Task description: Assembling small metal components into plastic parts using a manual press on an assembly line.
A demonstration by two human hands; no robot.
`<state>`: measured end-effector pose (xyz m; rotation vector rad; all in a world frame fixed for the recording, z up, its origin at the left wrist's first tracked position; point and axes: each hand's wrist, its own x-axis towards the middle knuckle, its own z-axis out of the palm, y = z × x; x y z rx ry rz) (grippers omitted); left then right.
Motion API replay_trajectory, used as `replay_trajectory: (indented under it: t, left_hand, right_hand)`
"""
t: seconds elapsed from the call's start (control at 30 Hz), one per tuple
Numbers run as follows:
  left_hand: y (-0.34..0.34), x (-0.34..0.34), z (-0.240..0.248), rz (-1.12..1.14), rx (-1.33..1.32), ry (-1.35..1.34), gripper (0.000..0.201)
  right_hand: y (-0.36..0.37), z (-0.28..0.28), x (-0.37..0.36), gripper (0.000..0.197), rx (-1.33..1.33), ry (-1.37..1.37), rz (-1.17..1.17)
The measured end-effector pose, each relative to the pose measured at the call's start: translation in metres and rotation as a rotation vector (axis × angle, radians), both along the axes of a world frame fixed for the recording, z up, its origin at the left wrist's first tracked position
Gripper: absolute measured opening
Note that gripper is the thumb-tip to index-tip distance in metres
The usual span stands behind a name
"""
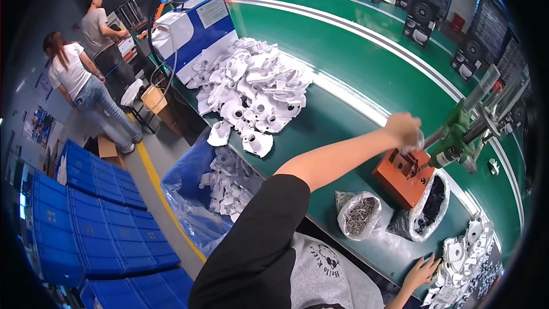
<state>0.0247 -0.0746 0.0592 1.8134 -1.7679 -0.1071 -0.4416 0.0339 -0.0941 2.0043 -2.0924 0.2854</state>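
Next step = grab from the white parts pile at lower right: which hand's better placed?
Right, most likely. The right hand is spread at the edge of that white parts pile; the left hand is farther off, at the orange fixture.

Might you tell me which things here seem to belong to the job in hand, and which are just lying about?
Seem to belong:
left hand above the orange block
green press
right hand beside white parts
bagged metal pieces
bagged black pieces

Apparently just about:
blue crates
blue-and-white machine
black boxes
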Motion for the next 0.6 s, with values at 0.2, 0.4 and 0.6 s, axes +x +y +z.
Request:
replay_trajectory:
  t: [0.2, 0.4, 0.6]
  left_hand:
    - [-0.055, 0.067, -0.065, 0.275, -0.221, 0.597, 0.032]
    - [-0.055, 0.111, -0.108, 0.359, -0.168, 0.582, 0.078]
    - [0.063, 0.129, -0.067, 0.201, -0.228, 0.334, 0.072]
  right_hand:
    - [0.004, 0.009, 0.012, 0.046, 0.0, -0.062, 0.055]
    - [0.007, 0.014, 0.016, 0.045, -0.047, -0.133, 0.103]
    - [0.009, 0.033, 0.01, 0.049, -0.303, 0.032, -0.044]
